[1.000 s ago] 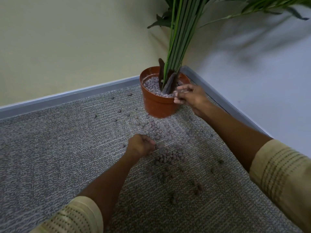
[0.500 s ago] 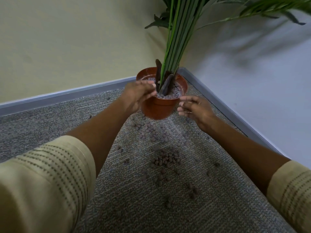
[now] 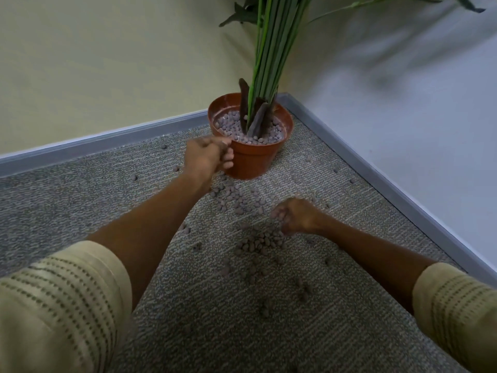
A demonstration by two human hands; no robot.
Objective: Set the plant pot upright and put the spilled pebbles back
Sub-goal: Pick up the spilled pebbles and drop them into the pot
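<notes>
Got the plant pot (image 3: 251,146) upright in the carpet (image 3: 80,211) corner, left hand (image 3: 208,157) curled loosely at its rim, right hand (image 3: 295,215) pinching up pebbles (image 3: 259,242) (plenty scattered, not done).

Beige short sleeves (image 3: 61,300), dark dotted stripes, bare forearms

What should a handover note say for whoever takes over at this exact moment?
Left hand: curled at the near rim of the plant pot; contents hidden.
Right hand: fingers down at the pebble pile; grasp unclear.
Done: pot upright in the carpet corner, mostly filled.
Left: gather the pile, the cluster by the pot's base and scattered strays.
</notes>
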